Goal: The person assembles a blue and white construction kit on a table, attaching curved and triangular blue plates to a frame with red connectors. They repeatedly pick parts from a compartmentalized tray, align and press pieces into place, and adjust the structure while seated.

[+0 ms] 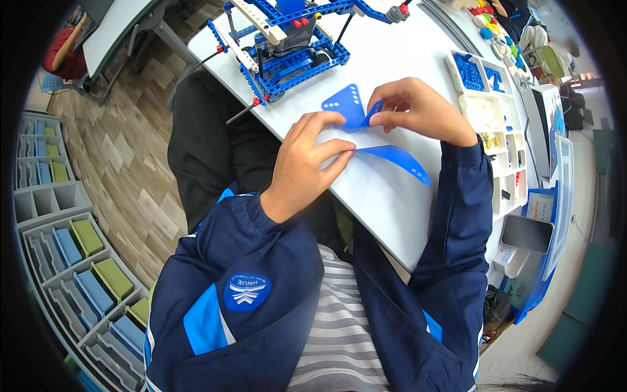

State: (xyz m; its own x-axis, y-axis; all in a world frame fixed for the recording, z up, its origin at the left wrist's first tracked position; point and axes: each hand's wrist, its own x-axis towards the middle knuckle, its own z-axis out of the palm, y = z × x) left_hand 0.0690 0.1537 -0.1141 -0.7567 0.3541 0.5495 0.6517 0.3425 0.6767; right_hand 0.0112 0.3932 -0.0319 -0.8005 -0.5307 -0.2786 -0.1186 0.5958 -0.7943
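Note:
Both hands work at a thin, flexible blue plastic panel with round holes [344, 104] above the white table. My right hand [424, 112] pinches a bent-up corner of it between thumb and fingers. My left hand [302, 162] has its index fingertip at the panel's near left edge and its thumb at the end of a curved blue strip [395, 158], with holes at the far end. I cannot tell whether strip and panel are joined. Just beyond the hands stands a blue and white building-brick model [290, 65] with wheels, a grey block and black axles.
A white compartment tray [462, 104] of sorted blue, white, yellow and red parts lies at the right. Beyond it are a dark phone-like slab [526, 234] and a blue bin [535, 287]. Drawer shelves [72, 261] line the left, and another person's arm [68, 49] shows far left.

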